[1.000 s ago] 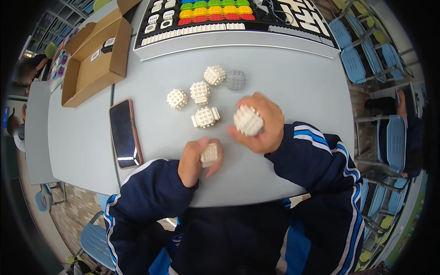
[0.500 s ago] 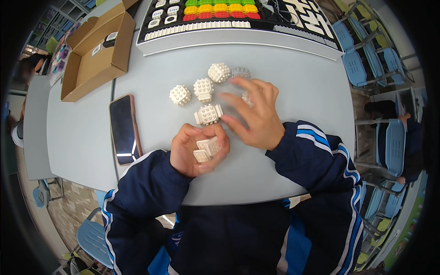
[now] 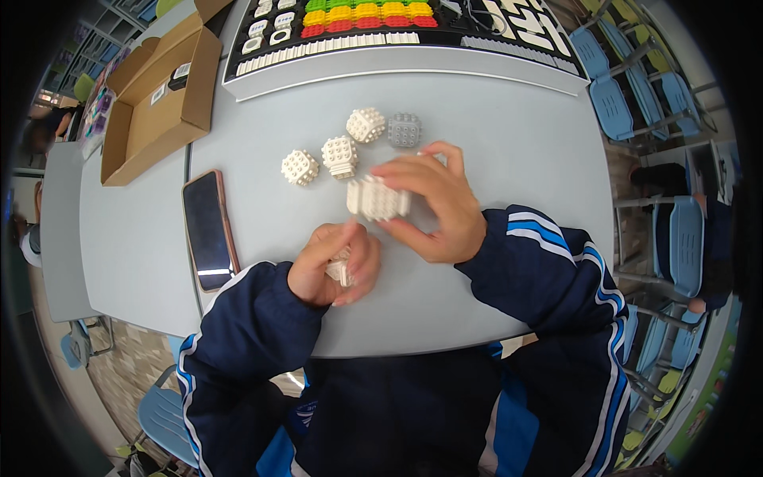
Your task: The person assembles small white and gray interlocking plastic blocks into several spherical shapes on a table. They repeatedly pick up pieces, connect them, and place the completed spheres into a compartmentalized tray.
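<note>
My right hand (image 3: 445,211) grips a white studded building block (image 3: 380,199) between thumb and fingers; it is blurred by motion. My left hand (image 3: 311,269), closer to the table's front edge, curls round small white pieces (image 3: 339,269), mostly hidden by the fingers. Beyond my hands, white studded blocks stand on the table: one at the left (image 3: 300,168), one in the middle with a ridged end toward me (image 3: 340,157), and one farther back (image 3: 366,125). Beside the back one sits a grey studded block (image 3: 404,129), just past my right fingertips.
A phone (image 3: 211,230) lies left of my left hand. An open cardboard box (image 3: 155,119) stands at the far left. Along the table's back is a large parts tray (image 3: 413,65) with green, yellow, red, white and grey pieces. Blue chairs (image 3: 679,246) stand to the right.
My right hand has come left and closed on the white block that lay nearest my left hand. My left fingers have folded further over their pieces. The view has shifted slightly.
</note>
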{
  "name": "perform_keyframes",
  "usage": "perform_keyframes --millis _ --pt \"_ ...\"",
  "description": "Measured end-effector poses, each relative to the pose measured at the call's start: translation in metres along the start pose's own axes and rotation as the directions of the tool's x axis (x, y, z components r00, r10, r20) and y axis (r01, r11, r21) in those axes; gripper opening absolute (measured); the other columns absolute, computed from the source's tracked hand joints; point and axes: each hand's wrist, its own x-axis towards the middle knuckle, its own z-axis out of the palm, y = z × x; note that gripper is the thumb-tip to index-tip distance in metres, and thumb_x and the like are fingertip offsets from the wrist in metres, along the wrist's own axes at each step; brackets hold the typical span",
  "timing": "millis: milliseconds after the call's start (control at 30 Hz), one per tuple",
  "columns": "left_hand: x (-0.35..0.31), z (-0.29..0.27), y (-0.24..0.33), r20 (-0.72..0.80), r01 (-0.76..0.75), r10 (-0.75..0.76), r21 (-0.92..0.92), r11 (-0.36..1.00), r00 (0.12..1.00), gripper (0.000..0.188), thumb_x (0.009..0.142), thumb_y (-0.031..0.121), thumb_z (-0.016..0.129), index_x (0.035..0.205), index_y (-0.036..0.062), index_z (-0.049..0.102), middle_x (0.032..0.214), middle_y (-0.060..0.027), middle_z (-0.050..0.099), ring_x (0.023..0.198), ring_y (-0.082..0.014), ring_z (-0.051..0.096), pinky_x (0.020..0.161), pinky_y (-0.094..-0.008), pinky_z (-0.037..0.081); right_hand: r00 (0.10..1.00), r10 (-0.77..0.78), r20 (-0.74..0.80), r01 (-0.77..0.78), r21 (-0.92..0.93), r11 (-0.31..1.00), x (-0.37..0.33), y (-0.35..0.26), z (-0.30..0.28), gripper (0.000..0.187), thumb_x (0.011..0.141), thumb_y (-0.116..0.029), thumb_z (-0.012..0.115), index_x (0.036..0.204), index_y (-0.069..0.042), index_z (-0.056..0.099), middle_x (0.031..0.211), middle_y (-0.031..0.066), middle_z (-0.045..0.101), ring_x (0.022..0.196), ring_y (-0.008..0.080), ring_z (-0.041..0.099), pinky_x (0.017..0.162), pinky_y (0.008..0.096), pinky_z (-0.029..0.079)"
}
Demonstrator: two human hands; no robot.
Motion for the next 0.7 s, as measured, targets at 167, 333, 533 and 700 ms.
perform_keyframes --millis 167,333,533,700 --pt "-0.001 0.001 0.008 -0.07 0.066 -0.064 0.033 0.997 0.996 0.072 0.101 0.064 0.019 0.078 0.005 0.052 0.056 -0.0033 0.045 0.039 -0.0105 0.038 0.036 -0.023 0.026 0.969 -0.235 -0.073 0.243 0.146 0.959 -0.006 0.002 -0.002 0.056 0.06 -0.008 0.08 0.111 -0.006 0.058 0.103 0.011 0.064 0.085 0.0263 0.062 0.074 0.0381 0.046" --pt "-0.01 0.016 0.0 -0.196 0.041 0.083 0.556 0.83 0.977 0.061 0.102 0.059 0.032 0.086 0.005 0.056 0.059 0.0005 0.048 0.046 -0.0051 0.039 0.043 -0.0227 0.028 0.956 -0.289 0.052 0.285 0.074 0.956 -0.004 -0.005 0.002 0.048 0.059 -0.011 0.079 0.103 -0.004 0.06 0.095 0.0083 0.061 0.077 0.0238 0.059 0.068 0.0353 0.046" --pt "-0.012 0.015 -0.009 -0.225 -0.008 0.212 0.669 0.743 0.951 0.046 0.106 0.039 0.041 0.082 0.0027 0.055 0.063 -0.0008 0.051 0.054 -0.0066 0.043 0.051 -0.0247 0.035 0.973 -0.222 0.06 0.22 0.033 0.975 0.003 -0.013 0.001 0.044 0.064 -0.026 0.084 0.095 -0.004 0.061 0.088 0.0056 0.059 0.072 0.0218 0.054 0.063 0.0343 0.042" --pt "-0.012 0.02 -0.015 -0.258 0.015 0.281 0.761 0.649 0.924 0.051 0.108 0.037 0.034 0.081 -0.0005 0.056 0.066 -0.0044 0.055 0.06 -0.0107 0.048 0.058 -0.0282 0.041 0.979 -0.133 0.155 0.137 -0.013 0.991 -0.005 -0.02 0.006 0.042 0.071 -0.037 0.083 0.085 -0.003 0.062 0.068 0.0042 0.055 0.059 0.0192 0.05 0.057 0.0327 0.039"
